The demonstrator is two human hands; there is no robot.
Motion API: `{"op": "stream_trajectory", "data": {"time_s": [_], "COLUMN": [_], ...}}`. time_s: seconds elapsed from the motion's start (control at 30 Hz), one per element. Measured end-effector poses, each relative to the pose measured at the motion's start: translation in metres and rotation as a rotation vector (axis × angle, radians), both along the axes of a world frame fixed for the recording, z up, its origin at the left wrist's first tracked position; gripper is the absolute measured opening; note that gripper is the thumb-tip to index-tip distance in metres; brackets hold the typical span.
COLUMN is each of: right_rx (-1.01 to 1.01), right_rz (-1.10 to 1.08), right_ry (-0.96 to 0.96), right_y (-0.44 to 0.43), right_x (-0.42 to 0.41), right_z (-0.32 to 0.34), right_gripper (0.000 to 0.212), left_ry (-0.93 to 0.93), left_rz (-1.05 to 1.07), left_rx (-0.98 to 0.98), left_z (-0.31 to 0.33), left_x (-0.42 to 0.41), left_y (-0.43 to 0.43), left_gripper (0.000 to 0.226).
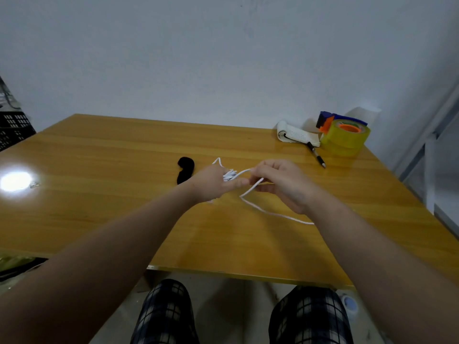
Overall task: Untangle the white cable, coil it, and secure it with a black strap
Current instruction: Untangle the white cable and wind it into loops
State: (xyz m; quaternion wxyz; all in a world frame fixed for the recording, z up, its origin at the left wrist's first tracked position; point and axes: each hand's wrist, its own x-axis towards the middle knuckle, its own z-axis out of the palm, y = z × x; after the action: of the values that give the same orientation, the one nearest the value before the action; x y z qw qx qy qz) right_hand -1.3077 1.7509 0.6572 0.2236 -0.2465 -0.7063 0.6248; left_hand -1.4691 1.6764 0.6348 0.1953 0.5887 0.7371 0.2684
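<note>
Holding the white cable (229,175) just above the wooden table (99,170), both hands met mid-table. Left hand (211,186) gripped a small bunch of loops, fingers closed round it. Right hand (280,182) pinched a single strand just beside the bunch. The loose run dropped onto the table and passed out of sight behind the right forearm. Black strap (185,170) lay on the table just left of the left hand, untouched. Far right corner held a tape dispenser (345,140), pen (316,155) and notepad (295,135).

Glossy wooden table (99,155) — pale wall (223,58) behind.
</note>
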Motion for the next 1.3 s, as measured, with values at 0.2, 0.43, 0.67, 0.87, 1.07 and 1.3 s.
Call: {"op": "stream_trajectory", "data": {"time_s": [0.2,0.43,0.67,0.87,1.07,1.3], "right_rx": [-0.099,-0.119,0.397,0.167,0.517,0.960], "right_rz": [-0.041,-0.225,-0.284,-0.195,-0.393,-0.245], "right_ry": [0.146,0.077,-0.126,0.019,-0.049,-0.713], "right_y": [-0.005,0.017,0.038,0.061,0.068,0.047], "right_x": [-0.009,-0.009,0.003,0.022,0.013,-0.005], "right_z": [0.004,-0.006,-0.007,-0.017,-0.028,-0.052], "right_gripper": [0.025,0.025,0.030,0.019,0.012,0.031], "left_ry": [-0.336,-1.024,-1.257,-1.027,-1.121,-1.323], "left_rz": [0.034,0.024,-0.006,0.134,0.087,-0.074], "left_rx": [0.102,0.143,-0.017,0.102,0.062,0.244], "left_z": [-0.006,-0.008,0.001,-0.001,-0.006,0.008], "left_x": [0.008,0.011,0.016,0.017,0.026,0.036], "left_y": [-0.001,0.002,0.001,0.004,0.007,0.012], "left_gripper": [0.060,0.055,0.060,0.041,0.044,0.038]}}
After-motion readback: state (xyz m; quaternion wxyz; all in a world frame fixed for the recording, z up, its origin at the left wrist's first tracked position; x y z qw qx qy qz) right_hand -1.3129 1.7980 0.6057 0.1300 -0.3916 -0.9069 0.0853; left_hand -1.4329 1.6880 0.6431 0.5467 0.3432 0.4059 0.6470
